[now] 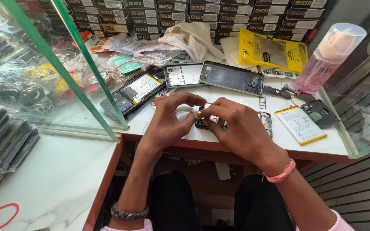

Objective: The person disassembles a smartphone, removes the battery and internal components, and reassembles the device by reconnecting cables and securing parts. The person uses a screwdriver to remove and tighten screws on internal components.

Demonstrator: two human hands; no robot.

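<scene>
Both hands, L [168, 122] & R [236, 124], pinch small phone part [204, 122] on worktable [322, 147].

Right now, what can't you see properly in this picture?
- Small dark part, head view: mostly covered by the left hand and right hand, so its kind is unclear.
- Phone frame: half hidden behind the right hand.
- Pink bottle: blurred behind glass.
- Red ring: cut off by the bottom edge.

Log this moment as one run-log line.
left hand: pinching small phone part | right hand: pinching same part | battery: right, on white desk
</scene>
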